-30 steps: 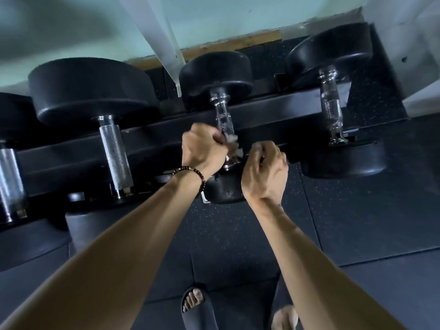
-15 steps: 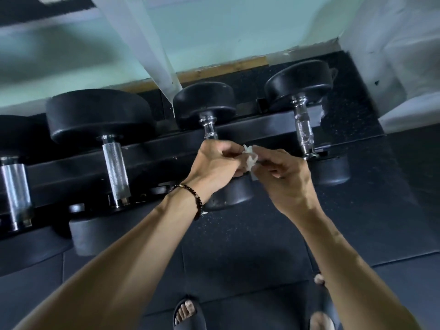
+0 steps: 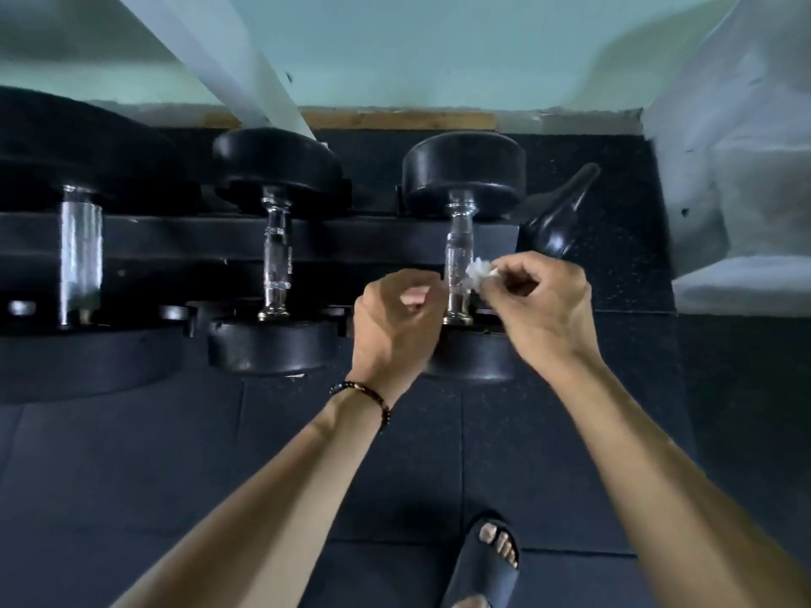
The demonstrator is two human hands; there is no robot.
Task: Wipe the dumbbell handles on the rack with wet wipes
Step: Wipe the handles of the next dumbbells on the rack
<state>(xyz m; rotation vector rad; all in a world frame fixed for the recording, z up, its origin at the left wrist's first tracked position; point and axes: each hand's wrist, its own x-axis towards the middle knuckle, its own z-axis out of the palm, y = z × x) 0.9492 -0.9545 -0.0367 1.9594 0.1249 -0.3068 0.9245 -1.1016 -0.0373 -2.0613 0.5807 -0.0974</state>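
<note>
The left hand (image 3: pixel 397 326) covers the near left part of the right dumbbell (image 3: pixel 463 177), and the right hand (image 3: pixel 544 309) covers part of its near head. The lower stretch of that handle (image 3: pixel 456 256) sits behind the crumpled wipe (image 3: pixel 477 272) and fingertips, so contact between wipe and metal cannot be told. Most of the wipe is buried in the right fingers. The big dumbbell (image 3: pixel 79 239) at far left is cut by the picture's edge. The rack (image 3: pixel 175 239) is too dark to make out its shape. One sandal (image 3: pixel 487 563) runs off the bottom edge.
</note>
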